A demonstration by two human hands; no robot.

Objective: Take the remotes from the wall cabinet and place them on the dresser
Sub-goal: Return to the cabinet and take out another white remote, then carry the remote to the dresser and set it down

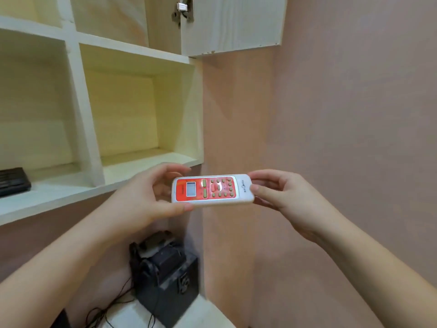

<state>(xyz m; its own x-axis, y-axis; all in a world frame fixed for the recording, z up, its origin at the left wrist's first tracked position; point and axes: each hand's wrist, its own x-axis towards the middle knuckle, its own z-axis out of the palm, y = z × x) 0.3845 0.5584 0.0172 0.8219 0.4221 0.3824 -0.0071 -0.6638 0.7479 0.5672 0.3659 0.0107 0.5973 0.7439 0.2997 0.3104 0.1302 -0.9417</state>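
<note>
White and red remote [212,189] held level in the air between both hands, buttons up, just in front of the wall cabinet [89,129] lower shelf. Left hand [151,195] grips its screen end, thumb below, fingers above. Right hand [281,195] pinches the opposite end. Black remote [14,182] lies in the cabinet's left compartment. Black device [165,278] on the surface below

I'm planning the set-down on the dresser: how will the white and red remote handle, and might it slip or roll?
The remote looks rigid and probably light: the left hand and right hand hold it by its ends. Its glossy casing may be slippery. Its flat shape should rest without rolling.
</note>
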